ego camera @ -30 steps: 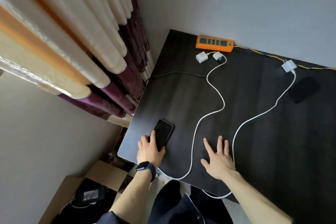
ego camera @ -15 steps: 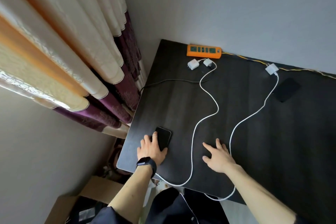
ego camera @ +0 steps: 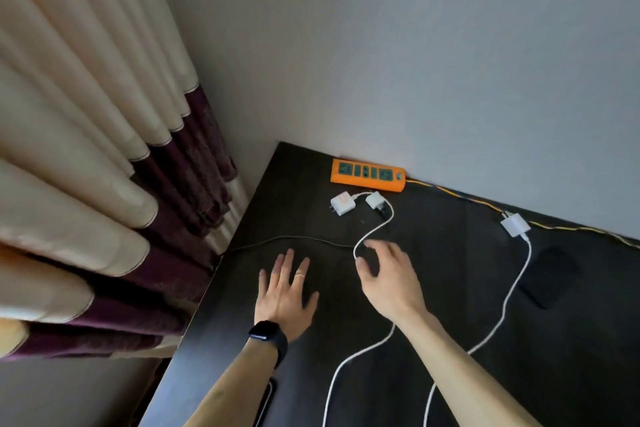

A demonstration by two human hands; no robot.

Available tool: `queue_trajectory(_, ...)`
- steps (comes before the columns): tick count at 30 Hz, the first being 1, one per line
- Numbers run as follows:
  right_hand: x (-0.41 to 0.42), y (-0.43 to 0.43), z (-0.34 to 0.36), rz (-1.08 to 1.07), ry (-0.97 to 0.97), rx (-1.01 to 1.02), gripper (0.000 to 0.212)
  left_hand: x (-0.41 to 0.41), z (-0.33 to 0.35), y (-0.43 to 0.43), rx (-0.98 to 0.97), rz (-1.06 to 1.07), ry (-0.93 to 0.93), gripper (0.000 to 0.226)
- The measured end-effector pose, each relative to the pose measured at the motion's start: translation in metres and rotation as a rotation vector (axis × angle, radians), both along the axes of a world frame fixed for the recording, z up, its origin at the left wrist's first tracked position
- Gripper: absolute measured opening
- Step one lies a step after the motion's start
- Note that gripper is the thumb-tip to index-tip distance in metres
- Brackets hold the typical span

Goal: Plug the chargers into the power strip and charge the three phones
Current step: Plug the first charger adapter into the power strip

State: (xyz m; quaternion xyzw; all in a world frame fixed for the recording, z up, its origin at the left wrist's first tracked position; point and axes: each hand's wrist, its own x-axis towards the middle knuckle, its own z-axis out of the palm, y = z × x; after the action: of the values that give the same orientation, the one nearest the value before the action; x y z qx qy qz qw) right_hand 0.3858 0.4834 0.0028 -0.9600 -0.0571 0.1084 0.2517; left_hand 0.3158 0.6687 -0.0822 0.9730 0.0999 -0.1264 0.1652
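Empty-handed: my left hand (ego camera: 285, 291) is spread flat over the black wooden table (ego camera: 467, 270) and my right hand (ego camera: 388, 277) curves loosely above the white cable (ego camera: 377, 227). Orange plastic power strip (ego camera: 367, 178) lies far; beside it, a white square charger (ego camera: 343, 205), red label unreadable.

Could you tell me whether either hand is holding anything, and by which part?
Nothing is held. The left hand is spread open over the table; the right hand reaches with loose fingers beside the white cable, not gripping it.
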Motion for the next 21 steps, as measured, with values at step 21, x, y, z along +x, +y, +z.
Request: queue_trajectory(21,0.124,-0.011,-0.066,0.134,-0.447,-0.294,0.049,0.037,-0.055,0.008,0.028,-0.014,-0.113,0.064)
